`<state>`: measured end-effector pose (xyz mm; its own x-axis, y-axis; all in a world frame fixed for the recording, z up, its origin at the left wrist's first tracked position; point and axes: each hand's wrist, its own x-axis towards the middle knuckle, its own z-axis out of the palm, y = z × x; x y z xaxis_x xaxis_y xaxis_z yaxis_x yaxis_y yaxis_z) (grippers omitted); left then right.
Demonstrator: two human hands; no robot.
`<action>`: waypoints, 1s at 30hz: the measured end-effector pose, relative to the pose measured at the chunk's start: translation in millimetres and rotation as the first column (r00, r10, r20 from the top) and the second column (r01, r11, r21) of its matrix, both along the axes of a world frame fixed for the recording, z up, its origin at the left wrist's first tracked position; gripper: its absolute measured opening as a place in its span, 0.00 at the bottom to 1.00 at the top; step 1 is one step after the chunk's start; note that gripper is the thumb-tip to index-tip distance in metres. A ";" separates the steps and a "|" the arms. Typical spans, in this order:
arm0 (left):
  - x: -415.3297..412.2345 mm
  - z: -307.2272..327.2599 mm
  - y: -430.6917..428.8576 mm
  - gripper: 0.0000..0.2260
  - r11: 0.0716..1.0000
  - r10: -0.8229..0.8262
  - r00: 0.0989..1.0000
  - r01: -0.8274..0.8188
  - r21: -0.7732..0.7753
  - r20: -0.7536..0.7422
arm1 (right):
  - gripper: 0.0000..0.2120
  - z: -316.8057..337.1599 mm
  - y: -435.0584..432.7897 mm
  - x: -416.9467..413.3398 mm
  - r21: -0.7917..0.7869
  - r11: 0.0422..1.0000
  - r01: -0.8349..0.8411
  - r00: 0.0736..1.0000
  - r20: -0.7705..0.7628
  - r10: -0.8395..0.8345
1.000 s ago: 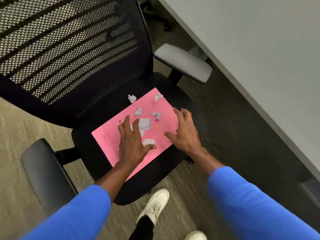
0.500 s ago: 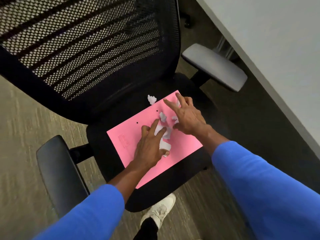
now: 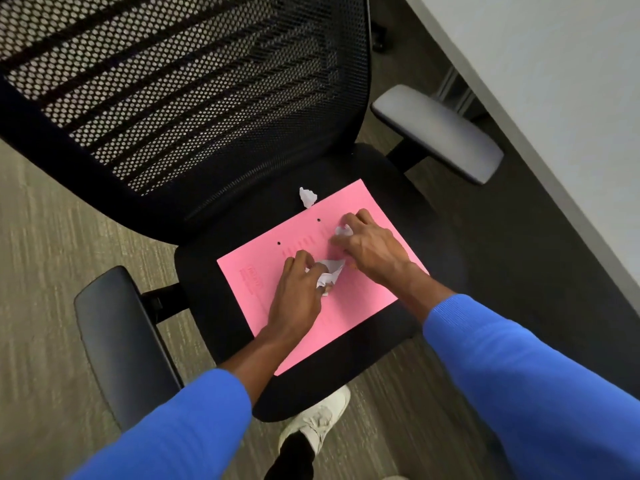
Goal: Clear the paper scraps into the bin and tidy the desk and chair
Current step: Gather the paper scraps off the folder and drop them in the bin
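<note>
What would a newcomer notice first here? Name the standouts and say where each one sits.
The bright pink sheet lying flat on the black chair seat draws the eye first. On it, the left hand and right hand are each gathering crumpled white paper scraps. One stray scrap sits on the seat just off the sheet's far edge.

So there's a sheet [image 3: 311, 296] lying flat on the chair [image 3: 346, 386] seat, both hands on top of it: left hand [image 3: 298, 299] nearer the front edge, right hand [image 3: 370, 247] further back. One paper scrap [image 3: 307, 196] sits just off the sheet's back edge, by the backrest. Desk [image 3: 554, 81] is off to the right.
</note>
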<state>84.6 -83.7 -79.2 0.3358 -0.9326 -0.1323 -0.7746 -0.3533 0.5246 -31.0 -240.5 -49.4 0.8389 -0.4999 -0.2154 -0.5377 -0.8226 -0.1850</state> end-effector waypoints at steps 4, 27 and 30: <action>2.1 -4.1 1.3 0.10 1.000 0.027 1.000 -0.027 -0.012 -0.007 | 0.04 -6.3 1.7 -12.4 0.016 0.993 0.113 0.992 0.059 -0.114; -54.6 15.8 18.9 0.03 0.928 0.336 0.917 -0.361 -0.092 -0.214 | 0.07 -11.4 51.0 -80.7 0.420 0.705 0.572 0.677 0.244 -0.694; -52.5 15.8 21.9 0.03 0.924 0.341 0.917 -0.367 -0.107 -0.207 | 0.10 -14.3 51.7 -64.8 0.416 0.709 0.569 0.685 0.237 -0.689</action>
<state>32.0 -61.8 -63.3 0.6302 -0.7702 -0.0981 -0.4993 -0.4988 0.7084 -95.8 -188.8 -63.7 0.3879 -0.9001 -0.1983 -0.7524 -0.1850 -0.6321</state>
